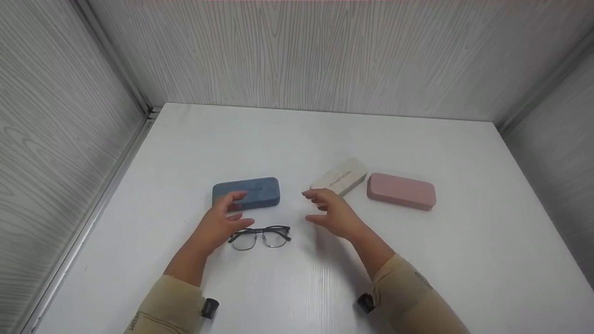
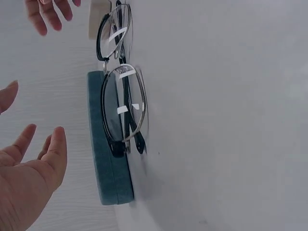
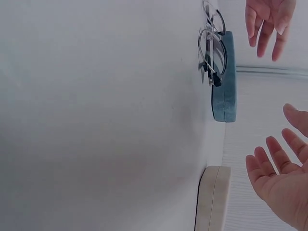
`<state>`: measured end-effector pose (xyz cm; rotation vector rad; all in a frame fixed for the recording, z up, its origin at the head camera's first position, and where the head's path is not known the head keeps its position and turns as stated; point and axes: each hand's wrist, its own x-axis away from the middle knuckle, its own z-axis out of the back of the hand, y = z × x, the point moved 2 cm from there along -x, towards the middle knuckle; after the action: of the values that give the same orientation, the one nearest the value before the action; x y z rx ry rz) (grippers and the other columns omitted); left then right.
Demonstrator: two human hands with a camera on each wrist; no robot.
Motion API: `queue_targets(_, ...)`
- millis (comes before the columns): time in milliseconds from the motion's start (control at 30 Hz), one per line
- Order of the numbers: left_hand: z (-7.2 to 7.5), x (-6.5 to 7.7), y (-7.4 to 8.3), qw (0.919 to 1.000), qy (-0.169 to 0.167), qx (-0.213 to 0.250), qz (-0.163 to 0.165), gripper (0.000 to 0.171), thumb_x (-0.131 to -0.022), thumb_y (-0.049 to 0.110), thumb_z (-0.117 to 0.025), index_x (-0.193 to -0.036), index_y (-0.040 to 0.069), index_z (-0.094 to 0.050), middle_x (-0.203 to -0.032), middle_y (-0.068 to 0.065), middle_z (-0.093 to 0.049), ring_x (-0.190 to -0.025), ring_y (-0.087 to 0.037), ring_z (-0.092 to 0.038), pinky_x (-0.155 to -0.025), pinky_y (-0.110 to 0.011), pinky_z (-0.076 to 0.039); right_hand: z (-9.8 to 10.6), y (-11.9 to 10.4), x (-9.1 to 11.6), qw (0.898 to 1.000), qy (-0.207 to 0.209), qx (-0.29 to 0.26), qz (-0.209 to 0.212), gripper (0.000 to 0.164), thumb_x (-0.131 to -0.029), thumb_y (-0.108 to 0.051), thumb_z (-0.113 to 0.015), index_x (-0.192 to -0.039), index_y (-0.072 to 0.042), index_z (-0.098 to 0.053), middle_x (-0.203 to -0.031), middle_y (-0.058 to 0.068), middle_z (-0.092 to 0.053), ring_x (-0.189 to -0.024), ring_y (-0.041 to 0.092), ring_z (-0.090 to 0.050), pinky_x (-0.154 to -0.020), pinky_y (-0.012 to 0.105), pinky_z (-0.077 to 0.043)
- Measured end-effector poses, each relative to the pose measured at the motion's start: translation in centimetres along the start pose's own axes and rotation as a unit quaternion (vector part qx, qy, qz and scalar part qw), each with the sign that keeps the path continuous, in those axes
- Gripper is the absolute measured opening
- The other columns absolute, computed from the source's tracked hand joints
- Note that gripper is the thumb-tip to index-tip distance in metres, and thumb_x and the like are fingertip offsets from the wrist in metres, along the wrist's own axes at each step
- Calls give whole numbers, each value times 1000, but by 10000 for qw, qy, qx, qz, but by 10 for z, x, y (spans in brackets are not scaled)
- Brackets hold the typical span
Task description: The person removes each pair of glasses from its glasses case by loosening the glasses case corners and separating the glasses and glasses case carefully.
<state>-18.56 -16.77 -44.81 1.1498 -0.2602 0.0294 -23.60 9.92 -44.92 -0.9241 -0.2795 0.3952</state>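
Note:
My left hand (image 1: pixel 222 226) hovers over the table by the blue glasses case (image 1: pixel 260 192), its fingers loosely bent with nothing between them. Just right of its thumb lies a pair of eyeglasses (image 1: pixel 263 229) with dark upper rims, temples folded, in front of the blue case. My right hand (image 1: pixel 335 214) is held in the air, also loosely bent around nothing, and hides the near end of a cream glasses case (image 1: pixel 345 176). In the right wrist view its palm (image 3: pixel 284 187) faces the camera, apart from the cream case (image 3: pixel 211 199). The eyeglasses (image 2: pixel 122 96) stand before the blue case (image 2: pixel 103 163) in the left wrist view.
A pink glasses case (image 1: pixel 402 191) lies right of the cream one, close to its far end. All of this is on a white table (image 1: pixel 297 139), with grey wood-grain panels (image 1: pixel 297 55) behind it and at both sides.

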Motion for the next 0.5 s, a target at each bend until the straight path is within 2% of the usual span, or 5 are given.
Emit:
queue_targets(100,-8,-2,5,10000,-15,-39,-38,70,-79,24,-72,-138,17,-34,-141,-7,-32,-126,-28,-41,-99,-37,-41,7,6,2,9998,93,-170,-80,51,-80,-12,-70,-126,-20,-52,-127,-3,-50,-117,18,-49,-100,37,-40)
queue_targets(367,-34,-17,16,9998,-8,-207,74,66,-80,22,-71,-136,21,-36,-140,-1,-34,-126,-23,-41,-100,-35,-39,32,23,4,9984,414,-386,-45,52,-79,-6,-70,-127,-12,-52,-126,2,-52,-117,19,-48,-101,36,-40)
queue_targets(500,-51,-28,21,9995,-32,-271,147,62,-80,21,-71,-134,23,-39,-137,0,-37,-125,-18,-42,-100,-34,-39,48,34,3,9959,626,-530,-373,53,-79,-3,-69,-128,-13,-51,-126,3,-52,-119,19,-46,-102,37,-38)
